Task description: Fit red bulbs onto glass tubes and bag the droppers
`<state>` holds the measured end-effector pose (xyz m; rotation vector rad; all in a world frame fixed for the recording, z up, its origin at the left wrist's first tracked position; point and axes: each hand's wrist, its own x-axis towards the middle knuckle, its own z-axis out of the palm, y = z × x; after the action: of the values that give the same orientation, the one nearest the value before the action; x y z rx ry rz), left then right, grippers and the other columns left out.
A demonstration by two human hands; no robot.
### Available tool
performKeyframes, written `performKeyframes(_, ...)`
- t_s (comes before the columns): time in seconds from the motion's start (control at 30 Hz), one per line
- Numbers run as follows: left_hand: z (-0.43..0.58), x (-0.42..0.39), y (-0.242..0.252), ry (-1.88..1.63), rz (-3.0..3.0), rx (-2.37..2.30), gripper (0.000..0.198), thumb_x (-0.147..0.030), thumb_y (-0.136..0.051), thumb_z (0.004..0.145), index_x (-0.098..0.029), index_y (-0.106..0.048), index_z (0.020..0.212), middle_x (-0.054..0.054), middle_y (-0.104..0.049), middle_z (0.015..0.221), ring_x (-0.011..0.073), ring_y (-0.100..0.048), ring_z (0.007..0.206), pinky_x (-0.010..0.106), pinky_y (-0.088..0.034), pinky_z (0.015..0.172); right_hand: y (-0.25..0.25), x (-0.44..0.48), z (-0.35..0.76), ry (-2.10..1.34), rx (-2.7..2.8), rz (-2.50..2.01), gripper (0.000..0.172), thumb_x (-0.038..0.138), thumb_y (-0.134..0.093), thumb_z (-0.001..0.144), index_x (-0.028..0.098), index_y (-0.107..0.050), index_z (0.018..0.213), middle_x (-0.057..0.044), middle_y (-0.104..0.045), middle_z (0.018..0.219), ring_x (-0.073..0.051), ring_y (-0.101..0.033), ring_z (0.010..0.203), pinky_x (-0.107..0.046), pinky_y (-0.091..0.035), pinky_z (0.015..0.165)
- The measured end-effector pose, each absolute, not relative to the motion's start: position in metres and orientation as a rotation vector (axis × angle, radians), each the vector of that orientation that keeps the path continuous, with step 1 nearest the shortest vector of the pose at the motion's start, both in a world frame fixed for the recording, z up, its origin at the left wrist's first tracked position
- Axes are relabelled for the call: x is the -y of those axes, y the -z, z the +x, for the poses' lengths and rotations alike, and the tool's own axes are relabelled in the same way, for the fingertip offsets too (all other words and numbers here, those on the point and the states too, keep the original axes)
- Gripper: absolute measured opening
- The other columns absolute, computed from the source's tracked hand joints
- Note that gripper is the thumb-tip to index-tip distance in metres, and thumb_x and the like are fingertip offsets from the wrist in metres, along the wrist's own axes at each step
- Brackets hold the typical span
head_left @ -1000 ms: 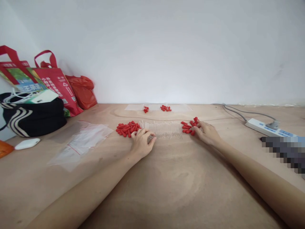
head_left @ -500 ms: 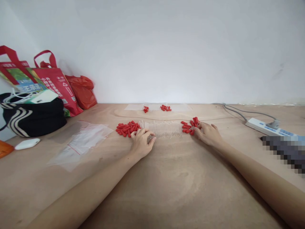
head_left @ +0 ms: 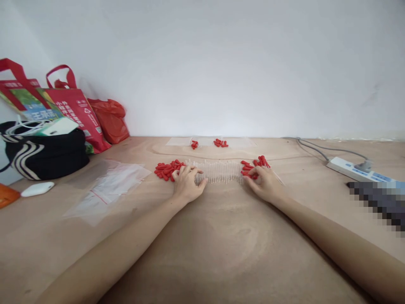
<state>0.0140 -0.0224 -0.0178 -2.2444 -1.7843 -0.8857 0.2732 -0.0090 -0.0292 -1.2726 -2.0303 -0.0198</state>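
A row of several thin clear tubes (head_left: 220,171) lies across the wooden table (head_left: 221,245). A pile of small red caps (head_left: 166,169) sits at its left end and a smaller red pile (head_left: 253,164) at its right end. My left hand (head_left: 187,184) rests at the left end of the row, fingers curled down on the tubes beside the left pile. At the right end my right hand (head_left: 264,182) has its fingers bent over the smaller pile, with a thin clear tube sticking out to its right. What the fingers pinch is hidden.
Clear zip bags (head_left: 107,185) lie at the left. Behind them stand red shopping bags (head_left: 68,105), a black striped bag (head_left: 44,154) and a white device (head_left: 37,188). More red caps (head_left: 220,143) lie on clear bags near the wall. A power strip (head_left: 357,169) sits at the right.
My right hand has slid left and nearer, from beside the right pile onto the row's right end. My left hand has edged slightly up onto the tubes.
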Motion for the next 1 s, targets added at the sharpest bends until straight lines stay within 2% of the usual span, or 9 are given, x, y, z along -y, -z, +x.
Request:
performKeyframes(0.27,0.011,-0.028,0.0,0.711,-2.06,2.083,0.02,-0.036,-0.057,0.064,-0.022,-0.062,0.078,0.011,-0.057,0.095,0.0326,-0.043,0.097,0.049,-0.027,0.079,0.032,0.023,0.224,0.073,2.194,-1.08,0.015,0.033,-0.048,0.078,0.019,-0.051,0.08,-0.005,-0.059,0.074,-0.019,-0.051,0.073,-0.033,-0.033,0.069)
performKeyframes(0.43,0.003,-0.045,-0.01,0.481,-1.99,2.235,0.023,-0.041,-0.058,0.06,-0.018,-0.063,0.06,0.014,-0.059,0.084,0.0368,-0.046,0.093,0.049,-0.028,0.076,0.029,0.023,0.219,0.074,2.233,-1.069,0.015,0.032,-0.047,0.079,0.018,-0.051,0.079,-0.005,-0.059,0.073,-0.019,-0.05,0.072,-0.032,-0.031,0.069)
performKeyframes(0.7,0.011,-0.045,-0.014,0.208,-1.973,2.285,0.035,-0.046,-0.054,0.062,-0.014,-0.065,0.07,0.017,-0.063,0.088,0.0361,-0.05,0.093,0.046,-0.029,0.079,0.03,0.023,0.221,0.091,2.234,-1.08,0.016,0.032,-0.048,0.079,0.017,-0.053,0.077,-0.005,-0.058,0.07,-0.018,-0.049,0.071,-0.031,-0.03,0.068)
performKeyframes(0.87,0.008,-0.054,-0.015,0.166,-1.989,2.344,0.031,-0.044,-0.055,0.062,-0.014,-0.064,0.069,0.017,-0.064,0.083,0.0362,-0.053,0.09,0.047,-0.03,0.079,0.031,0.022,0.222,0.116,2.216,-1.062,0.017,0.032,-0.048,0.079,0.016,-0.055,0.077,-0.005,-0.058,0.07,-0.018,-0.048,0.07,-0.031,-0.03,0.067)
performKeyframes(1.0,0.008,-0.054,-0.016,0.189,-2.021,2.315,0.021,-0.036,-0.056,0.065,-0.016,-0.062,0.064,0.015,-0.064,0.08,0.0352,-0.054,0.089,0.047,-0.03,0.077,0.031,0.022,0.222,0.136,2.213,-1.038,0.017,0.03,-0.049,0.079,0.017,-0.058,0.084,-0.005,-0.059,0.073,-0.018,-0.048,0.072,-0.031,-0.031,0.068)
